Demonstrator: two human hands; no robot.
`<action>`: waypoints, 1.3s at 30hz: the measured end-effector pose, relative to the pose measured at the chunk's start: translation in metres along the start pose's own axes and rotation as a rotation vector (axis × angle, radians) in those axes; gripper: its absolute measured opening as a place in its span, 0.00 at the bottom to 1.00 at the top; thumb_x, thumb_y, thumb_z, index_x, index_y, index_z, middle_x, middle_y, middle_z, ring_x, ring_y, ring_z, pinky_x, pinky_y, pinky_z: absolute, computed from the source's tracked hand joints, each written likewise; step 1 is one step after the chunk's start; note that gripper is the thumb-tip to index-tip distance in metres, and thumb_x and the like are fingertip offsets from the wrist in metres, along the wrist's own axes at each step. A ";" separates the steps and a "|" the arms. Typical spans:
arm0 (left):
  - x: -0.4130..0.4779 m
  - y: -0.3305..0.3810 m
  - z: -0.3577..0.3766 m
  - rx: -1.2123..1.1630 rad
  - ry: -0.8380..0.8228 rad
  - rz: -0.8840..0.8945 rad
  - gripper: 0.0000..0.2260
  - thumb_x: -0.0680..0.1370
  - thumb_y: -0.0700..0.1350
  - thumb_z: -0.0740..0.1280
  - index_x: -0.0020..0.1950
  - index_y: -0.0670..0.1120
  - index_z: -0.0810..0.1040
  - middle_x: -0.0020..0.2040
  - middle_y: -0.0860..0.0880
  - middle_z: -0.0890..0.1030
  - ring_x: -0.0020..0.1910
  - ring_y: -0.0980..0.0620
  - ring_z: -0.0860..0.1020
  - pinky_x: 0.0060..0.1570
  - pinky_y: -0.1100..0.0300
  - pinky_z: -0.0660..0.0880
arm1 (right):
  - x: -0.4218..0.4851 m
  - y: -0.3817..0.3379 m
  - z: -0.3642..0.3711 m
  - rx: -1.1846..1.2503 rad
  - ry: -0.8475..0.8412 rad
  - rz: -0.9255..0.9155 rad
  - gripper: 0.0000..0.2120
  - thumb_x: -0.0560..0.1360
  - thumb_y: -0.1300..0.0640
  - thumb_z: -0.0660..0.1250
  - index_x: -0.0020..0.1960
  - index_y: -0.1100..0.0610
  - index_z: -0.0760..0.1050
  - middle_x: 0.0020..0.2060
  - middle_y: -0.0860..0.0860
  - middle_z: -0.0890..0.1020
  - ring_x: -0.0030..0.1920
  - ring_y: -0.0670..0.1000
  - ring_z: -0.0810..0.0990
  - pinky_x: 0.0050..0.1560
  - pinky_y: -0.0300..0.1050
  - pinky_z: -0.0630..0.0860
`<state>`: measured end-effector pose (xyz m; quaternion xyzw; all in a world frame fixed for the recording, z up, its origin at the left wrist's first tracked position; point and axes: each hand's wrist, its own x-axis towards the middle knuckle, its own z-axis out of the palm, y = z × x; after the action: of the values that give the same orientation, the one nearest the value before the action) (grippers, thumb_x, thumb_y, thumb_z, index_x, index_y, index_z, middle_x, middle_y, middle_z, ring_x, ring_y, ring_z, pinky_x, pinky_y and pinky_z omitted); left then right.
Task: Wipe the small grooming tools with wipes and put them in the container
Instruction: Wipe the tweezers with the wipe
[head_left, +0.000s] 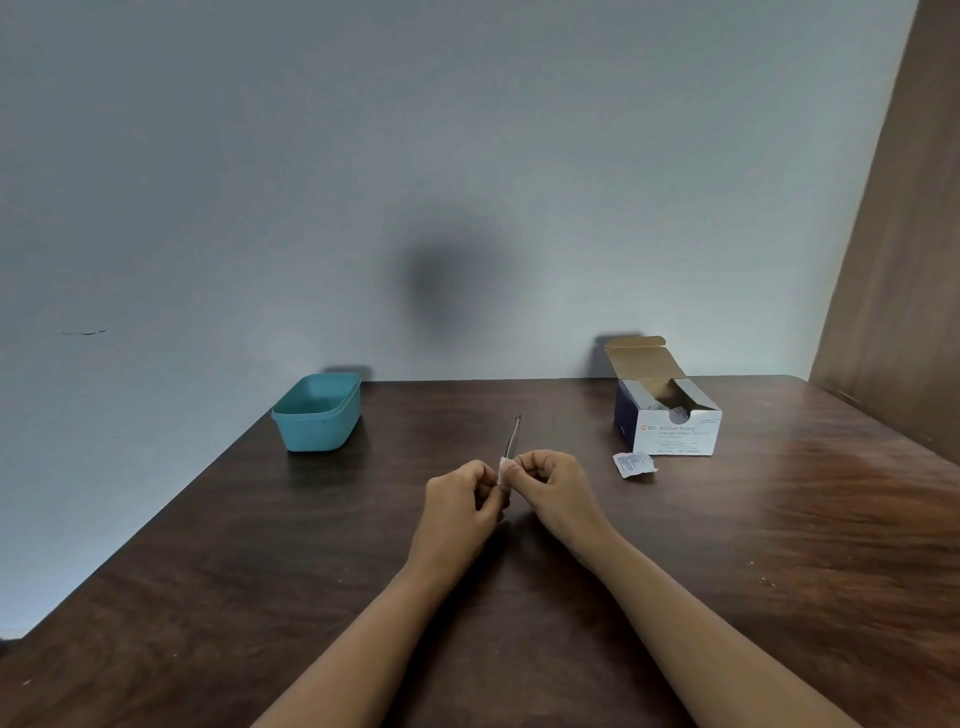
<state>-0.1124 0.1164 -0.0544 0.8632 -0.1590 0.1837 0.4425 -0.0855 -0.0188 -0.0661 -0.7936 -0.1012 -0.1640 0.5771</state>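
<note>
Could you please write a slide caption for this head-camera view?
Left hand holds a thin metal tool; right hand pinches a white wipe round it, teal container beyond.

Both bare forearms reach in from the near edge of the dark brown wooden table (727, 571) and converge towards its middle, wrists roughly straight. The left hand (457, 499) is curled, its thumb and fingertips pinching the near end of a thin grey metal grooming tool (511, 436). The right hand (553, 488), knuckles up and fingers curled, pinches a small white wipe (504, 467) against the tool's shaft. The two hands nearly touch at the fingertips.
</note>
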 end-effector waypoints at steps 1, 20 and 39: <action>0.000 0.000 0.000 0.004 0.000 -0.001 0.04 0.77 0.42 0.68 0.44 0.43 0.80 0.34 0.56 0.81 0.34 0.63 0.80 0.37 0.70 0.77 | 0.001 0.001 -0.001 0.005 -0.018 0.013 0.13 0.75 0.52 0.69 0.33 0.54 0.79 0.28 0.47 0.81 0.31 0.41 0.75 0.38 0.39 0.72; 0.001 0.001 0.003 -0.068 -0.059 -0.044 0.02 0.76 0.41 0.68 0.44 0.45 0.80 0.36 0.53 0.83 0.34 0.60 0.81 0.39 0.67 0.78 | 0.004 -0.012 -0.014 0.666 0.241 0.254 0.07 0.77 0.59 0.66 0.40 0.57 0.79 0.30 0.49 0.73 0.29 0.43 0.66 0.29 0.34 0.63; 0.002 0.001 -0.003 -0.380 -0.082 -0.120 0.04 0.77 0.39 0.67 0.45 0.40 0.81 0.38 0.48 0.84 0.33 0.57 0.79 0.35 0.66 0.75 | 0.000 -0.016 -0.019 0.683 -0.089 0.325 0.02 0.73 0.63 0.68 0.44 0.61 0.79 0.30 0.49 0.78 0.31 0.44 0.71 0.35 0.37 0.69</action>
<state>-0.1116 0.1183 -0.0516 0.7788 -0.1571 0.0883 0.6009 -0.0938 -0.0320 -0.0469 -0.5677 -0.0481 0.0075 0.8218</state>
